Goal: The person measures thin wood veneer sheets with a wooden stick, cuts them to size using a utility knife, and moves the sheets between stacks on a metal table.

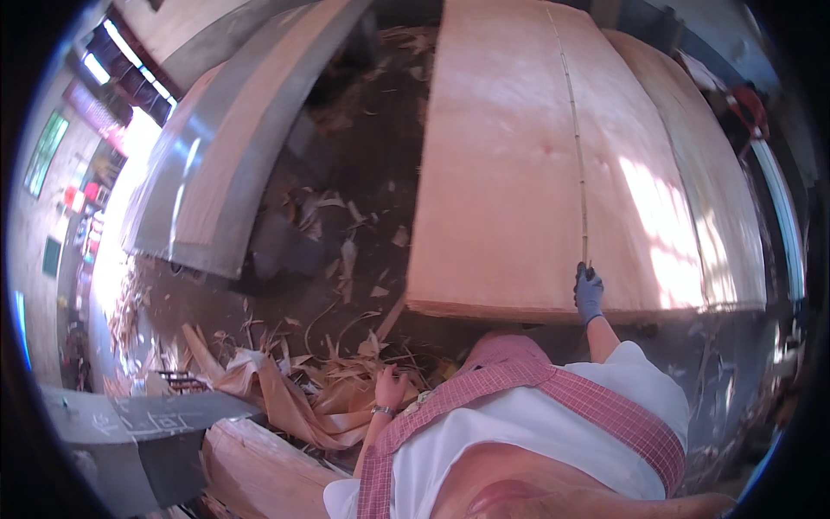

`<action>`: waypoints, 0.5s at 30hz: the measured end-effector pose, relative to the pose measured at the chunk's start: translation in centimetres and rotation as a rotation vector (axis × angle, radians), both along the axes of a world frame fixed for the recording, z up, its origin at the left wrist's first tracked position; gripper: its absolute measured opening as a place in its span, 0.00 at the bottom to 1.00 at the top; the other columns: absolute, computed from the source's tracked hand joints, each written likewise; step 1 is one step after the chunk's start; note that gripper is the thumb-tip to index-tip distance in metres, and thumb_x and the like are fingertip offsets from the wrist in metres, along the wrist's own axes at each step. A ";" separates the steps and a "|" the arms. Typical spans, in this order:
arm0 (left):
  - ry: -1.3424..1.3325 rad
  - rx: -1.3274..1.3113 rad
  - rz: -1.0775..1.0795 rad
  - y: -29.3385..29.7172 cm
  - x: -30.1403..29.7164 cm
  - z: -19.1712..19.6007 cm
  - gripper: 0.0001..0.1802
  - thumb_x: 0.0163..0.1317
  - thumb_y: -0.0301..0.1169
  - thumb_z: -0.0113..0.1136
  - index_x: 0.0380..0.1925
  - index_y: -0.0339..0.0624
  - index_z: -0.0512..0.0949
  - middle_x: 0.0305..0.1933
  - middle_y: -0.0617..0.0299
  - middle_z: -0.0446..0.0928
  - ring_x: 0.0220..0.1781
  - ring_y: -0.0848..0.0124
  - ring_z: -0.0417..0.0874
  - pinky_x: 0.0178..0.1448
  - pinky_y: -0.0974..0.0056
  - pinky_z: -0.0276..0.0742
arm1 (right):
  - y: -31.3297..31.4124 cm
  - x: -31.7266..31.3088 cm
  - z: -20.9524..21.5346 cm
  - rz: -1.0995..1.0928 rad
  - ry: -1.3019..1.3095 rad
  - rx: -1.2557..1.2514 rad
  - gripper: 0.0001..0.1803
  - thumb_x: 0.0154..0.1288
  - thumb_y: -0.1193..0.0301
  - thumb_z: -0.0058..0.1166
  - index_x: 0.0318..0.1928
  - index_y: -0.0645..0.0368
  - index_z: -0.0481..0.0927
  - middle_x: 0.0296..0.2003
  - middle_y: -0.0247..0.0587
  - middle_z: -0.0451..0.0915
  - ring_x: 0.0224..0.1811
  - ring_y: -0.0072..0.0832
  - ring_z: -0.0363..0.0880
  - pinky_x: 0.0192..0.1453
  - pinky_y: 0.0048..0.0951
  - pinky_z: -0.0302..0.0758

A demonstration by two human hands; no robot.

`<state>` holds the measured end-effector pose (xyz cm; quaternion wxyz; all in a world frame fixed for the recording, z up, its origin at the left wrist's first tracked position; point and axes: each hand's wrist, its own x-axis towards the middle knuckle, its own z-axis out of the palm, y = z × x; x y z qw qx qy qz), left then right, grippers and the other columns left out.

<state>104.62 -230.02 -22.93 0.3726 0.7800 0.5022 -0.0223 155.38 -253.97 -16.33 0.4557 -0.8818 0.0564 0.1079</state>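
In my right hand point(589, 294), which wears a grey-blue glove with dark fingertips, is the near end of a long thin bamboo stick point(577, 147). The stick runs away from me along a wide stack of pale wood veneer sheets point(493, 182), lying on or just over the top sheet. My right hand is at the stack's near edge. My left hand point(392, 387) is bare, with a band at its wrist. It hangs low at my left side with loosely bent fingers apart, above torn veneer scraps point(320, 402), holding nothing visible.
Left of the stack stands a shiny metal table point(216, 251) bearing a veneer strip point(229, 164). Between them, scraps litter the dark floor point(380, 199). A grey metal surface point(112, 419) and more stacked wood point(259, 467) are near my left. Another sheet point(683, 112) adjoins the stack's right side.
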 end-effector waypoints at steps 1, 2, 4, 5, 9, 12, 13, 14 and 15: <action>0.002 -0.021 0.046 1.6 -2.4 0.0 0.28 0.57 0.46 0.62 0.54 0.43 0.76 0.50 0.42 0.75 0.50 0.47 0.79 0.54 0.50 0.76 | 3.9 -1.8 0.4 0.006 0.034 0.059 0.23 0.66 0.46 0.54 0.26 0.50 0.72 0.09 0.26 0.63 0.07 0.20 0.62 0.10 0.27 0.58; 0.006 -0.048 0.091 3.0 -4.8 -0.1 0.28 0.57 0.47 0.62 0.54 0.43 0.76 0.49 0.42 0.76 0.50 0.47 0.79 0.54 0.49 0.76 | 8.5 -3.9 1.3 0.038 0.123 0.166 0.23 0.66 0.46 0.55 0.28 0.51 0.73 0.10 0.26 0.63 0.06 0.20 0.61 0.09 0.27 0.58; -0.042 -0.048 0.150 6.6 -8.7 -0.3 0.27 0.57 0.45 0.63 0.52 0.41 0.77 0.46 0.42 0.76 0.49 0.48 0.80 0.53 0.50 0.76 | 17.6 -7.4 3.7 0.142 0.301 0.346 0.23 0.64 0.46 0.56 0.32 0.54 0.77 0.11 0.27 0.64 0.06 0.20 0.60 0.10 0.26 0.58; -0.097 -0.020 0.161 9.2 -9.9 -0.3 0.26 0.57 0.44 0.64 0.52 0.41 0.77 0.45 0.43 0.77 0.47 0.50 0.80 0.52 0.52 0.77 | 21.8 -8.7 3.7 0.211 0.324 0.386 0.24 0.64 0.45 0.57 0.33 0.55 0.78 0.11 0.28 0.65 0.07 0.20 0.61 0.10 0.26 0.59; -0.195 0.125 0.226 22.6 -13.6 0.8 0.25 0.56 0.39 0.66 0.52 0.39 0.77 0.43 0.48 0.77 0.41 0.58 0.83 0.45 0.57 0.78 | 39.5 -14.8 2.9 0.429 0.398 0.476 0.24 0.63 0.45 0.58 0.34 0.55 0.79 0.12 0.28 0.67 0.09 0.21 0.64 0.11 0.26 0.61; -0.321 0.193 0.316 33.5 -17.1 2.7 0.24 0.58 0.39 0.65 0.53 0.39 0.76 0.45 0.50 0.77 0.40 0.61 0.83 0.45 0.58 0.79 | 53.3 -21.5 2.0 0.435 0.470 0.512 0.22 0.64 0.48 0.57 0.31 0.55 0.81 0.13 0.29 0.69 0.10 0.22 0.66 0.13 0.26 0.63; -0.316 0.177 0.364 35.7 -19.8 2.7 0.24 0.59 0.38 0.64 0.53 0.40 0.76 0.46 0.50 0.76 0.40 0.61 0.83 0.45 0.58 0.79 | 57.5 -24.6 0.9 0.445 0.520 0.510 0.21 0.64 0.49 0.57 0.31 0.55 0.81 0.13 0.29 0.69 0.10 0.22 0.67 0.13 0.26 0.63; -0.328 0.176 0.398 38.9 -21.3 3.3 0.24 0.59 0.38 0.64 0.54 0.40 0.76 0.47 0.50 0.76 0.40 0.62 0.84 0.46 0.59 0.79 | 62.3 -26.6 0.3 0.451 0.551 0.524 0.20 0.64 0.50 0.58 0.31 0.55 0.82 0.14 0.29 0.70 0.10 0.22 0.67 0.14 0.26 0.64; -0.343 0.176 0.428 42.2 -22.8 3.9 0.24 0.60 0.37 0.64 0.54 0.40 0.76 0.48 0.51 0.76 0.40 0.63 0.84 0.46 0.59 0.79 | 67.2 -28.7 -0.1 0.456 0.580 0.540 0.19 0.64 0.51 0.58 0.31 0.54 0.82 0.14 0.29 0.70 0.10 0.22 0.67 0.14 0.26 0.64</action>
